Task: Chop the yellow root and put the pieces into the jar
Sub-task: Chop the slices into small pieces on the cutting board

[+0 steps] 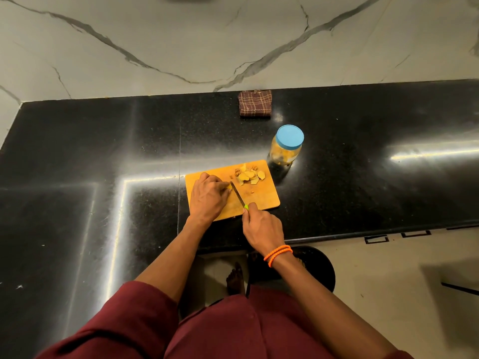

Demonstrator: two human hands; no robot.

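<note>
An orange cutting board (261, 195) lies on the black counter. My left hand (208, 196) holds a small piece of yellow root (229, 187) down on the board with curled fingers. My right hand (261, 226) grips the green handle of a knife (238, 195), whose blade rests against the root beside my left fingertips. A pile of cut yellow pieces (248, 175) lies at the board's far side. The jar (286, 145), with a blue lid on and yellow pieces inside, stands upright just beyond the board's far right corner.
A folded brown checked cloth (255, 103) lies at the back of the black counter (103, 151), against the marble wall. The counter's front edge runs to the right of my right wrist. Below it are a dark round bin (318, 268) and my bare foot (234, 279).
</note>
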